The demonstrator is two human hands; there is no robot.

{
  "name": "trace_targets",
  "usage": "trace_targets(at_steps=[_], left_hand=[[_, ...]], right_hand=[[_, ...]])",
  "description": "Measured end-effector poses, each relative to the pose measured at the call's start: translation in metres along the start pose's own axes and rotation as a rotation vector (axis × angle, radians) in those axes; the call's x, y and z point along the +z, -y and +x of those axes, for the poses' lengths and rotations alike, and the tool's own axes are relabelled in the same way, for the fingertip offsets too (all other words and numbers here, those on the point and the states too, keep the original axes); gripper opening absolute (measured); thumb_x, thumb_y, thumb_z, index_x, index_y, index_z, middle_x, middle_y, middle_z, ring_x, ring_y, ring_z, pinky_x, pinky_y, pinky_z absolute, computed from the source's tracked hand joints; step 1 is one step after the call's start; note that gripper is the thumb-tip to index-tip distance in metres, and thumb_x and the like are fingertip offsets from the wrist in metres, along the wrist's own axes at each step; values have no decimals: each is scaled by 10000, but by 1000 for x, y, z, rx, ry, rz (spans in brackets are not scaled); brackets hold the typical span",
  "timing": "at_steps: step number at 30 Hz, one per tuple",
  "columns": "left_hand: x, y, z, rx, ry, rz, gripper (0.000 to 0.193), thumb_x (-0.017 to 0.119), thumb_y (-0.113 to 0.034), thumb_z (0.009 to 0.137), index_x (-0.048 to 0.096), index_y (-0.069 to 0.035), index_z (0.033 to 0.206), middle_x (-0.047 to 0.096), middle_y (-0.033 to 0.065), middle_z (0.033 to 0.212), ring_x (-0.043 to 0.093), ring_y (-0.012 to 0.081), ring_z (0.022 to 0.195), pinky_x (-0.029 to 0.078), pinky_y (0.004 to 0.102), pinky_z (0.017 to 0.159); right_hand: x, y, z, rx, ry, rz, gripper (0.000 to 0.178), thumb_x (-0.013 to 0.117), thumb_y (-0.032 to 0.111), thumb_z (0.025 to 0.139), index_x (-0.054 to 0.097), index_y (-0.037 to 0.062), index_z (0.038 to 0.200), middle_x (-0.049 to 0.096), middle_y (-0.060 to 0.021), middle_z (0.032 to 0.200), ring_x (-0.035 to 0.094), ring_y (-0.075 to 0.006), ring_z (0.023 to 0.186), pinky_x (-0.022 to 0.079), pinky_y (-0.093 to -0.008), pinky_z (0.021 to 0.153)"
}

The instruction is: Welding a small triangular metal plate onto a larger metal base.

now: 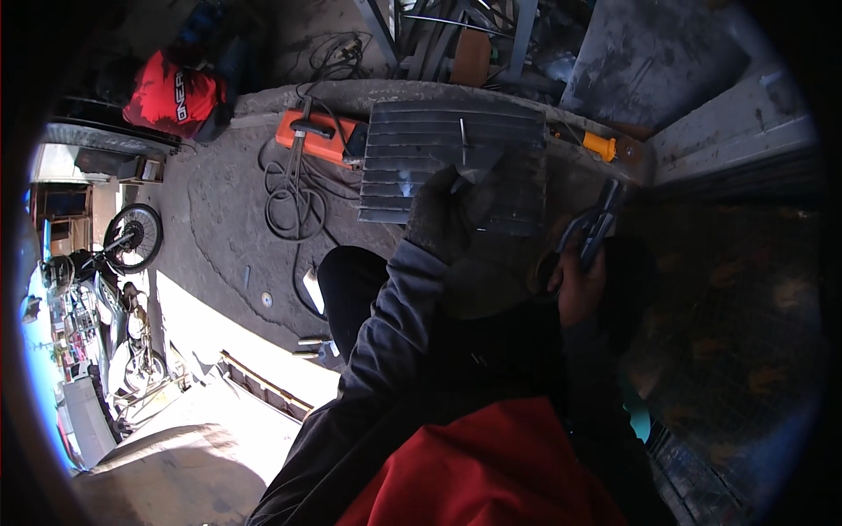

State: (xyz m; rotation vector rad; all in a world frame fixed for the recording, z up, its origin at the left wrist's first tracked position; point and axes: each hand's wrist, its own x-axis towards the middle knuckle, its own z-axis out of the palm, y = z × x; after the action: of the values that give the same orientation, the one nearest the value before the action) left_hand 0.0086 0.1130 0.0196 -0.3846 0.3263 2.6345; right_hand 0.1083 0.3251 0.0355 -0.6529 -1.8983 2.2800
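Across the upper centre of the head view: dark grey slatted metal panel [421, 145], slats running left to right, laid on rough grey floor [210, 202]. Over the right half of the panel: small dark flat piece [484, 162], with thin pale straight rod [464, 131] showing along its upper left side. Cannot tell whether resting on the slats or raised above them.

At frame centre, beyond a grey sleeve: left hand in dark work glove [434, 219], over the lower edge of the panel and just beside the flat piece. Seen with fingers bent, but too shaded to tell whether gripping the piece or only near it.

Right of centre: bare right hand [579, 285], fingers wrapped around grey long-handled metal clamp-like tool [601, 223]. Pointed toward the upper right, to the right of the panel.

Left of the panel: orange box-shaped machine with black handle [324, 151], near its left edge; below, looped black cable [296, 175] on the floor. Right of the panel: yellow-orange power tool [599, 145].

Upper left of frame: bent person in red shirt [180, 96]. Left edge: parked motorcycle with spoked wheels [110, 311]. Left of centre, on the floor: small pale round disc [267, 300]. Bottom centre: loose red cloth [474, 465] over the wearer's body.
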Motion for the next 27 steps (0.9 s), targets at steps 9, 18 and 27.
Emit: trace_targets(at_steps=[9, 18, 27], left_hand=[[-77, -2, -11, 454, -435, 1420, 488, 574, -212, 946, 428, -56, 1385, 610, 140, 1070, 658, 189, 915, 522, 275, 623], [-56, 4, -92, 376, -479, 2146, 665, 668, -373, 891, 393, -108, 1435, 588, 221, 1224, 645, 397, 1011, 524, 501, 804], [-33, 19, -142, 322, -397, 2090, 518, 580, -159, 862, 521, -228, 1372, 640, 135, 1141, 663, 367, 913, 537, 471, 770]], right_hand=[[-2, 0, 0, 0, -7, -19, 302, 628, 276, 966, 510, 51, 1128, 532, -1, 746, 470, -59, 505, 405, -236, 440], [-1, -3, 1, 70, -4, 4, 308, 626, 275, 966, 510, 50, 1141, 523, 3, 772, 475, -59, 517, 421, -230, 454], [1, 2, -3, -5, -18, -25, 325, 621, 338, 968, 522, 54, 1091, 480, -5, 724, 451, -64, 515, 407, -240, 460]])
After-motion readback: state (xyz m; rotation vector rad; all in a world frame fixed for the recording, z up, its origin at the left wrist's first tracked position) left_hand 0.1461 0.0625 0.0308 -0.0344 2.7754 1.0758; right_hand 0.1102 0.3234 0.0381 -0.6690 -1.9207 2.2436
